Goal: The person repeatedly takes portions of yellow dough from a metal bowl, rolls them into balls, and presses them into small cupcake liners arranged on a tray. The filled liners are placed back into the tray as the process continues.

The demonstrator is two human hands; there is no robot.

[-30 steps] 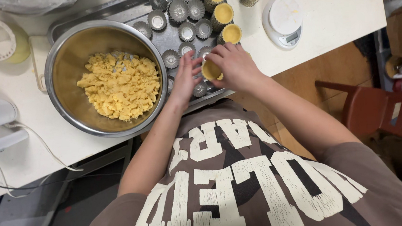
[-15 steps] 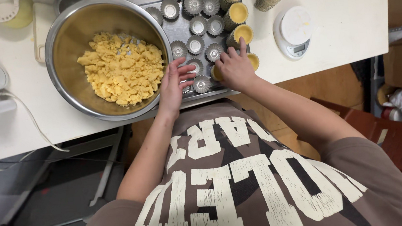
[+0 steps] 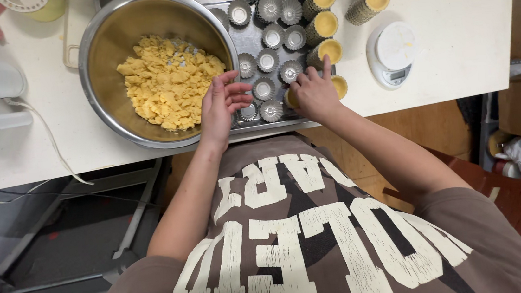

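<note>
Since a moment ago, my left hand [image 3: 221, 105] spreads open over the bowl's [image 3: 94, 60] rim; my right hand [image 3: 313, 93] presses a dough-filled mould [image 3: 292, 97], forefinger pointing away.

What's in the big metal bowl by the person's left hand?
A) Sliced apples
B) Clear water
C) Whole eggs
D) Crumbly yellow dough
D: the metal bowl holds crumbly yellow dough in loose lumps, right beside the left hand.

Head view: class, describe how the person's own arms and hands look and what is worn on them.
Both the left hand and right hand are bare: no gloves, rings or watch visible. The forearms are uncovered, with short brown sleeves of a T-shirt bearing large cream lettering.
</note>
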